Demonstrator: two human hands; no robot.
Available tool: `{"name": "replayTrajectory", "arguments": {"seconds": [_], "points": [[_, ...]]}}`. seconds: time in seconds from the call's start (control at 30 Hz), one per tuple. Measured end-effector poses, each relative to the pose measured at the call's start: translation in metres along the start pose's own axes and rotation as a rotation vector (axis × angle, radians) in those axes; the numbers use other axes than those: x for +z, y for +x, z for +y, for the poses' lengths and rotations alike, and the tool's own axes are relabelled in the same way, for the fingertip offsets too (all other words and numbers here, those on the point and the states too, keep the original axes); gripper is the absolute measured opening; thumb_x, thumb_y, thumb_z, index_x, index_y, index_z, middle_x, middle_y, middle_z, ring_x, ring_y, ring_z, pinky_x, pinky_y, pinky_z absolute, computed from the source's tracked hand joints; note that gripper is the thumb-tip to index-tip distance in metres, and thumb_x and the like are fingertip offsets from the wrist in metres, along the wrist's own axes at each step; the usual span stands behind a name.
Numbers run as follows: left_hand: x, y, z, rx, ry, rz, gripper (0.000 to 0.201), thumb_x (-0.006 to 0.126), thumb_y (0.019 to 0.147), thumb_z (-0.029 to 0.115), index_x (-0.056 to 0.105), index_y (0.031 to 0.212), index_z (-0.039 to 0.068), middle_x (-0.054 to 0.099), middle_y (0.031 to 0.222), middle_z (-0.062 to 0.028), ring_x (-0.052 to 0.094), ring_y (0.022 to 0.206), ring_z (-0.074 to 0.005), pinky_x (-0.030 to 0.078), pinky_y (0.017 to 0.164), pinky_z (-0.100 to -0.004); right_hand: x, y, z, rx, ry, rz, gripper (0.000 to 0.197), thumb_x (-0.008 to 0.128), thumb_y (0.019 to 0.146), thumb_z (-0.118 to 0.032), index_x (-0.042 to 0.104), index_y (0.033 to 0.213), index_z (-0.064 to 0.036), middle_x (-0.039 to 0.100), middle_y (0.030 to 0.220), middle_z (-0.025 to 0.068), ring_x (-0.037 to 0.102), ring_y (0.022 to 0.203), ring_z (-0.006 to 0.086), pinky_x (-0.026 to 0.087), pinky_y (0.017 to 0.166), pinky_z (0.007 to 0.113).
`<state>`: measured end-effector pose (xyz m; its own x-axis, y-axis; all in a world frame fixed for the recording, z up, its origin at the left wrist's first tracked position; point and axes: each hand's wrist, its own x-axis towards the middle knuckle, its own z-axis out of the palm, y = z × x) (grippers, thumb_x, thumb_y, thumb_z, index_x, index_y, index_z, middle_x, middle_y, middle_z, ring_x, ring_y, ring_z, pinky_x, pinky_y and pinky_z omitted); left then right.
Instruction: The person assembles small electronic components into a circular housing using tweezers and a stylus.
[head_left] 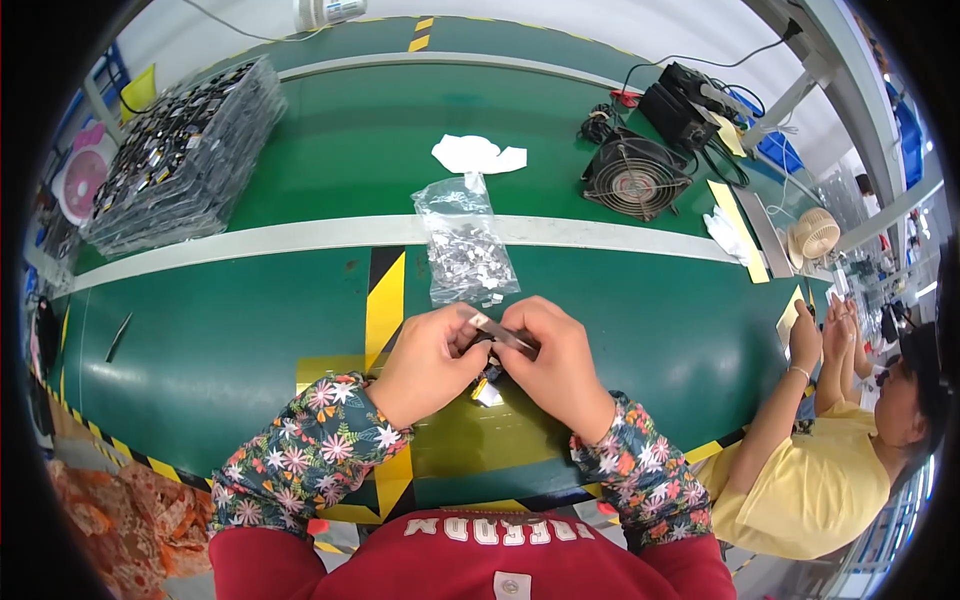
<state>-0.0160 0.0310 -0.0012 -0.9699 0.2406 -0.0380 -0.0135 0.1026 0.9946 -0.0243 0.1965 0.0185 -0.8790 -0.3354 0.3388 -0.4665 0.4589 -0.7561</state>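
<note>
My left hand (430, 360) and my right hand (555, 362) meet over the near part of the green table, thumbs and fingers closed. Between them is a narrow grey strip-like piece (505, 333) with a lighter left end; both hands pinch it, and its exact kind is unclear. Just under the fingertips shows a small black part with yellow and white bits (488, 392), partly hidden by my hands. Beyond my hands lies a clear plastic bag (465, 245) of small white and grey pieces, a few loose at its near edge.
Stacked clear trays (200, 160) of small parts stand at far left. A crumpled white paper (478, 155) lies behind the bag. At right are a black fan (637, 175), cables and a white glove (727, 235). Tweezers (119, 337) lie left. A co-worker in yellow (810, 480) sits right.
</note>
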Motion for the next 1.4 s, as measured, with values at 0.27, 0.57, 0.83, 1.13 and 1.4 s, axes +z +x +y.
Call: {"name": "replayTrajectory", "arguments": {"seconds": [0.27, 0.57, 0.83, 1.13, 1.4], "points": [[0.003, -0.003, 0.001, 0.122, 0.079, -0.06, 0.019, 0.058, 0.079, -0.003, 0.06, 0.098, -0.002, 0.059, 0.07, -0.0024, 0.055, 0.062, -0.0035, 0.045, 0.054, -0.0203, -0.01, 0.001, 0.006, 0.182, 0.169, -0.133, 0.017, 0.068, 0.073, -0.003, 0.055, 0.084, -0.0041, 0.05, 0.076, -0.0027, 0.044, 0.064, 0.0016, 0.037, 0.054, 0.018], [-0.004, -0.004, 0.022, -0.113, -0.148, -0.29, 0.019, 0.057, 0.082, -0.007, 0.059, 0.1, -0.004, 0.063, 0.086, -0.004, 0.059, 0.075, -0.0064, 0.049, 0.067, -0.019, -0.067, -0.008, 0.014, 0.213, 0.738, 0.291, 0.021, 0.046, 0.093, -0.017, 0.058, 0.087, -0.001, 0.057, 0.093, 0.0054, 0.047, 0.074, 0.0079, 0.037, 0.066, 0.021], [0.012, -0.011, 0.041, -0.023, 0.021, -0.469, 0.015, 0.056, 0.083, -0.005, 0.059, 0.098, -0.003, 0.061, 0.088, -0.0044, 0.057, 0.077, -0.0063, 0.048, 0.067, -0.0203, -0.079, -0.098, 0.019, 0.442, 0.692, 0.32, 0.012, 0.055, 0.087, -0.011, 0.056, 0.087, 0.001, 0.057, 0.099, 0.0127, 0.054, 0.072, 0.0133, 0.047, 0.064, 0.024], [0.034, -0.001, 0.014, 0.337, 0.327, -0.523, 0.015, 0.059, 0.079, 0.004, 0.059, 0.094, 0.002, 0.063, 0.101, -0.0113, 0.06, 0.073, -0.0215, 0.048, 0.065, -0.0297, -0.052, -0.129, -0.001, 0.393, 0.454, 0.312, 0.017, 0.055, 0.086, -0.004, 0.06, 0.098, 0.0078, 0.057, 0.103, 0.0178, 0.063, 0.087, 0.0241, 0.052, 0.079, 0.031], [0.037, 0.002, 0.01, 0.363, 0.312, -0.549, 0.013, 0.058, 0.079, 0.007, 0.055, 0.092, 0.002, 0.062, 0.107, -0.014, 0.059, 0.092, -0.0323, 0.048, 0.08, -0.0373, -0.046, -0.132, 0.0, 0.385, 0.401, 0.394, 0.018, 0.053, 0.088, -0.006, 0.059, 0.098, 0.0079, 0.056, 0.103, 0.0173, 0.063, 0.089, 0.0253, 0.053, 0.079, 0.032]]}}
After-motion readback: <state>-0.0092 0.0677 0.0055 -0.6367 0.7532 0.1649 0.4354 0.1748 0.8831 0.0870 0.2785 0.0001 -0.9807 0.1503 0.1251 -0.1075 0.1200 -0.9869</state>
